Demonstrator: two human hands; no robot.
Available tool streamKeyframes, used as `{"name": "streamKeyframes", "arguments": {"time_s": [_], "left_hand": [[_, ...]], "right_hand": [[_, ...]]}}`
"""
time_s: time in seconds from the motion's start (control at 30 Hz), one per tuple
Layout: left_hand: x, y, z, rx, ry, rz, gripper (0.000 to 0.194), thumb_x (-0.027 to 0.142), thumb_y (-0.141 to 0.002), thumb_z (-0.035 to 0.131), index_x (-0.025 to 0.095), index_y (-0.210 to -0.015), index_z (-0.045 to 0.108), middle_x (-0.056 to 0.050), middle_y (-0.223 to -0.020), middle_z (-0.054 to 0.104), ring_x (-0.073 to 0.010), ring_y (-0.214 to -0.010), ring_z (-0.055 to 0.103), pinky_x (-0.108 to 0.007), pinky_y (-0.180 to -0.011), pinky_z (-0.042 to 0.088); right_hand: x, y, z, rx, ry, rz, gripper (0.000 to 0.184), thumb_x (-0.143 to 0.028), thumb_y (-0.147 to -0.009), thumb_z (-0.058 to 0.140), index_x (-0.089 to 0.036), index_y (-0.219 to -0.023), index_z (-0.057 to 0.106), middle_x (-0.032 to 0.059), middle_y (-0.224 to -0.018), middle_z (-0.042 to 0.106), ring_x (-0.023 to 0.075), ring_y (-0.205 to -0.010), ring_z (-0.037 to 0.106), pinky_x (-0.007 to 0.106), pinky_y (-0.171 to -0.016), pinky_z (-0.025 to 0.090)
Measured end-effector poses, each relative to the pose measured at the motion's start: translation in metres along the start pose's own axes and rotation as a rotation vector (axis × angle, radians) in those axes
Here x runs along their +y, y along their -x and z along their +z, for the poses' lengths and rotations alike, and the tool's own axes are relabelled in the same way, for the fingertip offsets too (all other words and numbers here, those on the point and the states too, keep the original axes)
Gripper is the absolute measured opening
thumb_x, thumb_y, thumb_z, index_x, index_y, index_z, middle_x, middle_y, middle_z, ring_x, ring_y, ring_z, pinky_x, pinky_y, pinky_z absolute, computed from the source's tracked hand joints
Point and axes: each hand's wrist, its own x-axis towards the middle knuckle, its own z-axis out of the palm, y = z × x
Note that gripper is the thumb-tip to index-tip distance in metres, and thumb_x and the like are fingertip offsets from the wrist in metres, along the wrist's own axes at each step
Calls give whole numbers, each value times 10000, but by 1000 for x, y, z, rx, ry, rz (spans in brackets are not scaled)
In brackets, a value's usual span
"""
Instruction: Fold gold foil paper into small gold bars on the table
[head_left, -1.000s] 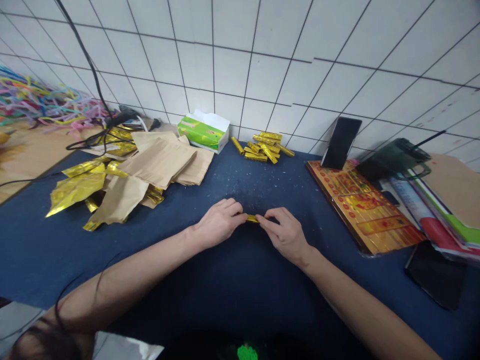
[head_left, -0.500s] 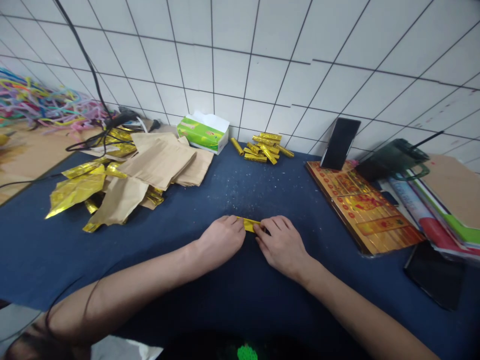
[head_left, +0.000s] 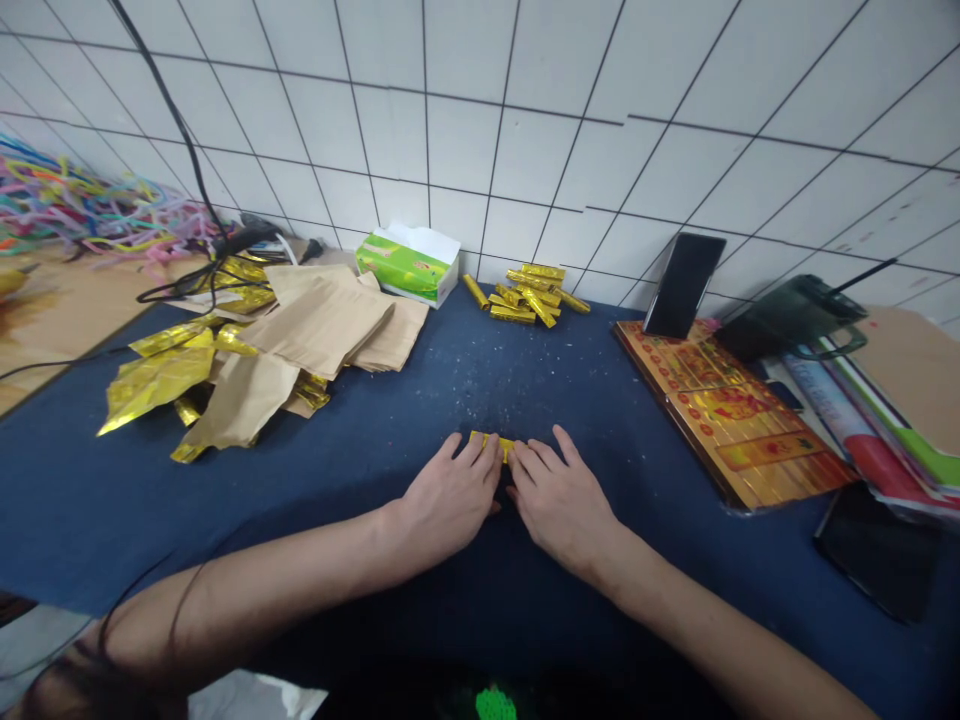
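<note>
- White ceramic tile wall [head_left: 525, 130], dark-grouted, rising behind the work surface.
- Navy cloth table cover [head_left: 225, 520], flecked with pale specks, running under nearly everything listed here.
- Red-and-gold printed board [head_left: 724, 415], lying flat at the right, with a black smartphone [head_left: 681, 285] propped upright at its far edge.
- Brown kraft paper sheets [head_left: 322, 320], loosely overlapping at the left, with crumpled gold foil sheets [head_left: 154, 385] lying partly beneath and beside them.
- Left hand [head_left: 446, 495], fingers spread and angled forward, fingertips pressed on the near end of the strip.
- Right hand [head_left: 562, 500], fingers spread, resting on the cloth, its fingertips against the other end of the strip; the contact there is partly hidden, so a firm hold cannot be confirmed.
- Green tissue box [head_left: 407, 264], against the wall, a white tissue showing at its top.
- Pile of folded gold foil bars [head_left: 521, 298], heaped on the cloth by the wall.
- Gold foil strip [head_left: 489, 443], folded narrow, lying on the cloth between the two hands. Likely very light and thin, stiff only along its folds, slick, and easily creased. Best taken by its long edges between finger and thumb.
</note>
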Motion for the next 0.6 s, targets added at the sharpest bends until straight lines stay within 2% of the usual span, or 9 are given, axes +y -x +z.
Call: {"name": "streamKeyframes", "arguments": {"time_s": [0.13, 0.23, 0.33, 0.43, 0.5, 0.6], "left_hand": [[-1, -1, 2, -16, 24, -9, 474, 338, -855, 446, 53, -1233, 446, -175, -1281, 457, -289, -1150, 416, -451, -922, 329], [-1, -1, 2, -33, 48, -13, 485, 367, -844, 464, 68, -1226, 459, -166, -1285, 461, -284, -1160, 418, -447, -915, 346], [-1, 0, 3, -37, 56, -25, 536, 411, -836, 462, 73, -1252, 435, -159, -1319, 425, -283, -1197, 389, -453, -928, 345], [-1, 1, 3, -36, 52, -29, 566, 434, -842, 439, 78, -1281, 401, -146, -1347, 389, -276, -1224, 364, -466, -956, 327], [-2, 1, 2, -42, 57, -22, 567, 437, -845, 428, 92, -1294, 387, -131, -1357, 377, -267, -1241, 347, -470, -977, 308], [-5, 0, 2, -30, 72, 3, 567, 438, -852, 410, 114, -1314, 358, -113, -1366, 368, -256, -1270, 306, -479, -1001, 280]], "right_hand": [[3, -5, -3, 13, -51, 19, 292, -229, -834, 455, -87, -1039, 608, 138, -1012, 624, 259, -925, 534, 482, -931, 332], [8, -10, -4, 19, -120, 55, 215, -226, -848, 444, -151, -865, 645, 79, -812, 628, 197, -768, 535, 365, -769, 429], [13, -14, -1, 48, -162, 87, 209, -200, -849, 442, -175, -755, 627, 55, -769, 600, 178, -733, 515, 307, -661, 428], [18, -17, 3, 65, -242, 153, 166, -142, -827, 459, -174, -759, 607, 47, -805, 592, 165, -768, 526, 278, -675, 423], [22, -20, 5, 28, -342, 250, 122, -143, -815, 477, -176, -801, 593, 34, -813, 593, 142, -744, 547, 251, -663, 420], [27, -28, 2, -101, -447, 411, 92, -223, -809, 500, -196, -851, 577, 11, -801, 619, 132, -689, 578, 242, -611, 399]]}}
